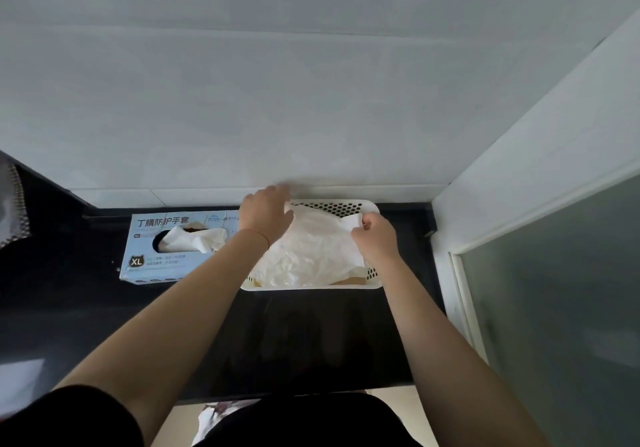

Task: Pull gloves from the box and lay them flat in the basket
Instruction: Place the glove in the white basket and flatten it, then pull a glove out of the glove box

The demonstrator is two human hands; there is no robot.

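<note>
Nearest me, two bare forearms reach out over the dark counter [86, 311]. Further along, on the left, the blue box [162, 249] lies flat, marked XL, and a white glove [194, 238] pokes up out of its oval slot. Just right of it, touching or nearly so, sits the white perforated basket [372, 275], and I can see a heap of pale gloves [308, 256] rumpled inside, with a strip of tan showing under them at the near edge. Right hand [375, 238] is over the basket's right side, fingers curled, thumb and forefinger pinching a white corner of the top glove. Left hand [265, 216] is at the basket's far left corner, back of the hand up, a thin red band on the wrist; its fingers reach down and forward at the glove's far edge, blurred, so I cannot tell whether they grip it or only press. Beyond, the pale wall [311, 83] rises behind the basket.
</note>
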